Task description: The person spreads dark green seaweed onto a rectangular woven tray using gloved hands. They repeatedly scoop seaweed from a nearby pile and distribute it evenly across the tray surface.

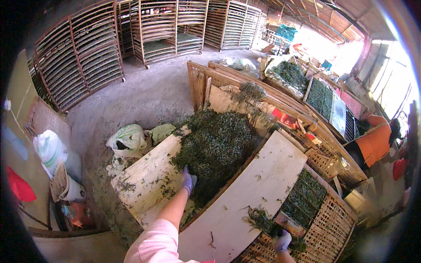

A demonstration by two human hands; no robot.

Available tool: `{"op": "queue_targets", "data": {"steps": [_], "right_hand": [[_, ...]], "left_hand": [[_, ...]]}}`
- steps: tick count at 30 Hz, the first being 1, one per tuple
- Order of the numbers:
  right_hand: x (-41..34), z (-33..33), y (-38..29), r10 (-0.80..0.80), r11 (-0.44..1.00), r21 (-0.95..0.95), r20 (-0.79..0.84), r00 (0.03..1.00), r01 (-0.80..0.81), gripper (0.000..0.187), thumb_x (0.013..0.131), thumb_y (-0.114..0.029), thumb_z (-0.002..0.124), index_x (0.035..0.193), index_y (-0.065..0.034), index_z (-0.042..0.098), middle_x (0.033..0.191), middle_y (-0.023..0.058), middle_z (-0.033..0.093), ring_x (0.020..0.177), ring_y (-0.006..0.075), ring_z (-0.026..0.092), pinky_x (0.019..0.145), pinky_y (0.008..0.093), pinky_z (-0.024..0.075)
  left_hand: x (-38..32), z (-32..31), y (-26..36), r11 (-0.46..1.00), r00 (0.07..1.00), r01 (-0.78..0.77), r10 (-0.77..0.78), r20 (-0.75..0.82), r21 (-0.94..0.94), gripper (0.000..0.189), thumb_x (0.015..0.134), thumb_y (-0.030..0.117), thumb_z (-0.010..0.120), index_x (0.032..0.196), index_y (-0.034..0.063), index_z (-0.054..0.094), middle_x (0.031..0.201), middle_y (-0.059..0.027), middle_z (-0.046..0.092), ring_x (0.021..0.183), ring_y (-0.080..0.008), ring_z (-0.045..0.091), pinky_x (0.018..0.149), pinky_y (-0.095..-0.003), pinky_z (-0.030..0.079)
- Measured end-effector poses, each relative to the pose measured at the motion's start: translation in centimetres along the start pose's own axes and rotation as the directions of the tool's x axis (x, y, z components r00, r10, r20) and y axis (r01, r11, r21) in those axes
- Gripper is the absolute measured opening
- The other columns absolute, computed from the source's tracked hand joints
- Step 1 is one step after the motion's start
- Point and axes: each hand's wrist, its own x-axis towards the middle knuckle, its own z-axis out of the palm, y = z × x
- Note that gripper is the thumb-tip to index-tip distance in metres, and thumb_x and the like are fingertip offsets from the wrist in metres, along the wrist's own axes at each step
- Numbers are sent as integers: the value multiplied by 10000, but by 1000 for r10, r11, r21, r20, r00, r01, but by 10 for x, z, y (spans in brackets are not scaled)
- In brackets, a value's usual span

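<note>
My left hand (pixel 188 180), in a thin purple glove, is at the near edge of a large heap of dark green seaweed-like plant strands (pixel 220 144) on a pale board (pixel 148 177). Whether its fingers grip any strands cannot be told. My right hand (pixel 283 241), gloved too, is over a slatted wooden tray (pixel 325 230), against a small bunch of the strands (pixel 261 218); its fingers are partly hidden. Part of the tray bears a flat dark green layer (pixel 304 197) of strands. A long whitish board (pixel 243 203) lies between the heap and the tray.
Stacked wooden frames (pixel 279 102) stand beyond the heap. White woven sacks (pixel 130 139) are on the floor to the left. Tall wheeled racks with trays (pixel 79 59) line the back. At the right, a person in an orange garment (pixel 373 141) bends near another tray.
</note>
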Motion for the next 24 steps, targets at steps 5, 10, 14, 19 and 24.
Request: {"op": "queue_targets", "data": {"steps": [5, 10, 14, 19, 24], "right_hand": [[-32, -3, -71, 276, 940, 210, -5, 961, -269, 165, 848, -114, 555, 774, 1, 647, 737, 37, 606, 652, 167, 535, 607, 333, 447], [-5, 0, -16, 87, 982, 170, 4, 996, -87, 132, 846, -101, 575, 850, -13, 674, 819, 28, 626, 732, 164, 567, 662, 313, 466], [13, -7, 33, 110, 835, 513, 198, 974, -199, 156, 845, -147, 593, 875, -34, 697, 875, 48, 658, 780, 198, 610, 678, 344, 483], [3, -18, 30, -72, 941, -332, 2, 997, 69, 203, 831, -189, 595, 911, -39, 705, 879, 157, 692, 815, 257, 654, 737, 360, 494], [-12, -7, -16, 68, 997, -40, -61, 996, -71, 190, 843, -126, 555, 887, 1, 689, 861, 63, 666, 786, 162, 594, 734, 325, 474]], "left_hand": [[-38, -18, 59, 995, 912, 61, -89, 401, 83, 445, 949, 469, 382, 751, 118, 571, 529, -27, 533, 403, -167, 468, 377, -320, 339], [-40, 15, 47, 931, 979, 171, -198, -52, -324, 485, 952, 494, 380, 692, 135, 577, 539, -33, 525, 431, -173, 469, 415, -294, 366], [-53, 3, 27, 961, 988, 35, 7, 151, -275, 432, 958, 441, 407, 811, 113, 646, 587, -1, 543, 515, -128, 505, 470, -285, 419], [-141, -99, 14, 806, 933, -352, 342, 111, 476, 335, 924, 210, 494, 1226, 87, 569, 1238, -136, 554, 1132, -263, 518, 980, -382, 387], [-167, -125, -30, -179, 860, -261, 404, 313, 949, 561, 882, 148, 504, 1426, 130, 366, 1507, -148, 296, 1379, -370, 267, 1147, -472, 181]]}}
